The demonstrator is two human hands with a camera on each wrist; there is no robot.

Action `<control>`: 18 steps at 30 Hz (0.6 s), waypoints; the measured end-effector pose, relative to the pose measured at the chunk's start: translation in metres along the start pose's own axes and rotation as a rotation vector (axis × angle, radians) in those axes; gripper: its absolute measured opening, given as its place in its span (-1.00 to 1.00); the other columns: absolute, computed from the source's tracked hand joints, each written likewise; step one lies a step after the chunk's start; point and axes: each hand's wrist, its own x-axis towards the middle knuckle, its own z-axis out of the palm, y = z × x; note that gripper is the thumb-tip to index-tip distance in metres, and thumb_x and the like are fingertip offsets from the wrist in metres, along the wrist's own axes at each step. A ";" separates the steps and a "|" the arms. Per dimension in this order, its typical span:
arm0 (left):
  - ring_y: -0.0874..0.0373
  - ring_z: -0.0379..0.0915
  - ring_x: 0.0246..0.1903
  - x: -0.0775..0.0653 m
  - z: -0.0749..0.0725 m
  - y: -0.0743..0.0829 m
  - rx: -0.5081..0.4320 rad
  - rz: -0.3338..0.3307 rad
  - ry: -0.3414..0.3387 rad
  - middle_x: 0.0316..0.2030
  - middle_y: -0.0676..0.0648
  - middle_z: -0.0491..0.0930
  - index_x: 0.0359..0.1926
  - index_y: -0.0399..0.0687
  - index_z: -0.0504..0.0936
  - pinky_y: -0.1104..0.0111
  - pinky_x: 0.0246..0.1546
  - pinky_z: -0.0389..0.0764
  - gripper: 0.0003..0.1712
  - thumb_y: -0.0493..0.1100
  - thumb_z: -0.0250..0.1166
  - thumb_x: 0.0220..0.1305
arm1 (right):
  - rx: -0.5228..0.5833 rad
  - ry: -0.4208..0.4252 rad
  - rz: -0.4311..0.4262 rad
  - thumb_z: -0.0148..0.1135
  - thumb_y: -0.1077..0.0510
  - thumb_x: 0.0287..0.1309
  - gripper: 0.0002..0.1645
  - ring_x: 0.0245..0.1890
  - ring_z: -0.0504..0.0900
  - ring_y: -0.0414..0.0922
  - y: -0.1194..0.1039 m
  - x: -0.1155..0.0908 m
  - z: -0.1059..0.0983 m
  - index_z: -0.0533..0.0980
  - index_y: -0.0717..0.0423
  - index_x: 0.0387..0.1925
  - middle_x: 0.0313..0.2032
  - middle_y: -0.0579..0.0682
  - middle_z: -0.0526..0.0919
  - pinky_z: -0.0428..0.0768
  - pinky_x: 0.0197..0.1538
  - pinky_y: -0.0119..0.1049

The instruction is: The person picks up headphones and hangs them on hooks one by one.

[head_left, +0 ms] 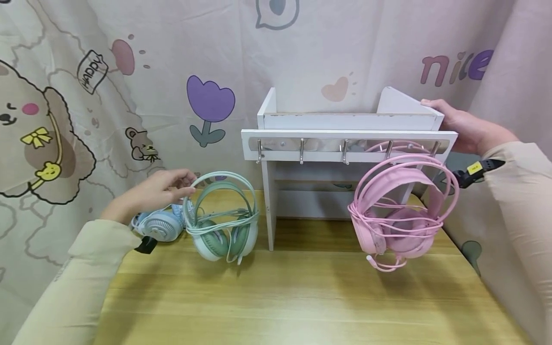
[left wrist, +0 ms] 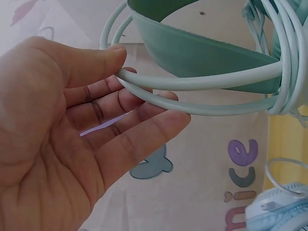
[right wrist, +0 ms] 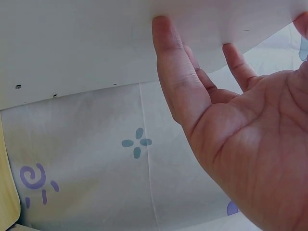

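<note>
My left hand [head_left: 166, 189] pinches the outer band of the mint-green headphones [head_left: 220, 225] between thumb and fingers. Their cable is wound around the earcups, which hang down over the table left of the white shelf [head_left: 269, 191]. In the left wrist view the thumb [left wrist: 91, 65] lies on the twin band tubes and the fingers are beneath. My right hand [head_left: 470, 124] rests against the shelf's right side, straight fingertips touching the white panel [right wrist: 86, 43] in the right wrist view. Pink headphones [head_left: 401, 177] hang from the right part of the hook rail [head_left: 323, 155].
Light-blue headphones [head_left: 159, 226] lie on the wooden table [head_left: 276, 297] behind my left wrist. Several metal hooks line the rail, which sticks out in front of the shelf. A printed curtain [head_left: 345, 48] hangs behind and beside the table.
</note>
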 end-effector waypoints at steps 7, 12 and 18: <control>0.22 0.62 -0.22 -0.009 -0.008 0.017 0.042 0.065 0.028 -0.23 0.03 0.72 0.07 -0.05 0.66 0.40 -0.22 0.69 -0.85 -0.16 0.29 0.58 | -0.007 0.012 0.017 -0.57 -0.57 0.52 -0.41 0.06 0.54 -0.33 -0.002 0.000 0.003 0.32 -0.62 0.22 0.03 -0.40 0.55 0.65 0.06 -0.34; 0.27 0.60 -0.27 -0.011 -0.011 0.029 0.068 0.114 0.030 -0.29 0.05 0.70 0.05 -0.03 0.66 0.40 -0.27 0.68 -0.87 -0.21 0.29 0.57 | -0.012 0.009 0.014 -0.60 -0.57 0.52 -0.41 0.06 0.54 -0.33 -0.003 0.000 0.001 0.29 -0.63 0.25 0.04 -0.42 0.55 0.65 0.06 -0.34; 0.31 0.59 -0.33 -0.012 -0.012 0.042 0.086 0.178 0.015 -0.32 0.11 0.67 0.03 0.01 0.66 0.40 -0.32 0.65 -0.88 -0.21 0.30 0.56 | -0.016 0.001 0.013 -0.61 -0.57 0.52 -0.41 0.07 0.53 -0.34 -0.002 0.000 -0.001 0.28 -0.64 0.26 0.05 -0.43 0.54 0.64 0.06 -0.35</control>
